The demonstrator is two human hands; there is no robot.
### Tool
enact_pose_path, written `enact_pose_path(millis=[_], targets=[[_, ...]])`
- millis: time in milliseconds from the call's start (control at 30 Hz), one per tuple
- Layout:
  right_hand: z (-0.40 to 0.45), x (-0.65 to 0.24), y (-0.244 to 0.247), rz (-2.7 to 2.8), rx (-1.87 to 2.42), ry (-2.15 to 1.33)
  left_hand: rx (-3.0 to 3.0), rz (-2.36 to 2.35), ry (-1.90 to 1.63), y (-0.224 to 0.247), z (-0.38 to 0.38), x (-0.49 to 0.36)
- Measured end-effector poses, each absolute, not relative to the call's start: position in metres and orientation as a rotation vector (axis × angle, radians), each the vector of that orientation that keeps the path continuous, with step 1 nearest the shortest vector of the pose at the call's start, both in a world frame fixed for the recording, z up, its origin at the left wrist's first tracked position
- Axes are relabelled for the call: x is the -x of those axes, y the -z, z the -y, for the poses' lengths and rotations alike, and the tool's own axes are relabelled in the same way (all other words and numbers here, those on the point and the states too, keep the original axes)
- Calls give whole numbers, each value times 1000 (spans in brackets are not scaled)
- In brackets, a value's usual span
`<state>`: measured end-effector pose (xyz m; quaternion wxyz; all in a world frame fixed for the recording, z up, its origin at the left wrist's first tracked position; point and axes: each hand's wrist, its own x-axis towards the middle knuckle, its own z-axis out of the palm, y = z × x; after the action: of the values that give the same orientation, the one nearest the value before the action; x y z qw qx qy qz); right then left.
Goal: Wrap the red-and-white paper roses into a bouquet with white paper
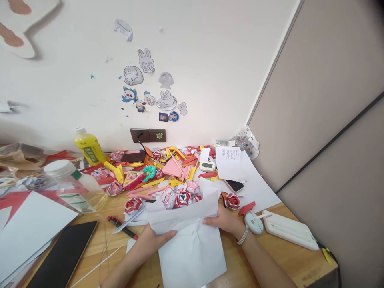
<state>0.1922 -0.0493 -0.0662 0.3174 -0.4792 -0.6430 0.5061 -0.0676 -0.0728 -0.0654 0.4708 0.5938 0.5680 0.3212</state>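
White wrapping paper [192,256] is folded around a bunch of red, pink and white paper roses [183,197], whose heads stick out at the top. On its left side my left hand [153,242] grips the paper, thumb in front and fingers hidden behind. My right hand [220,220] holds the opposite side the same way, with a beaded bracelet on the wrist. One loose paper rose [133,205] lies to the left of the bunch, and another paper rose [232,201] sits close beyond my right hand.
Left are a clear plastic bottle [72,186], a yellow drink bottle [89,147], a black tablet-like slab [64,256] and a red-and-black pen [121,227]. Coloured paper scraps cover the back. A phone [234,185], white power bank [289,230] and round pale-blue device [253,223] lie right.
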Motion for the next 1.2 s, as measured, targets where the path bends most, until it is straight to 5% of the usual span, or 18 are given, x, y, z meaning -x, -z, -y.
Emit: enact_pose_path(millis=[867, 1200], targets=[[34, -205, 79, 1627, 1123, -1300, -1514, -1293, -734, 76, 60, 82], [30, -211, 84, 1605, 1057, -1392, -1647, -1277, -653, 47, 58, 99]])
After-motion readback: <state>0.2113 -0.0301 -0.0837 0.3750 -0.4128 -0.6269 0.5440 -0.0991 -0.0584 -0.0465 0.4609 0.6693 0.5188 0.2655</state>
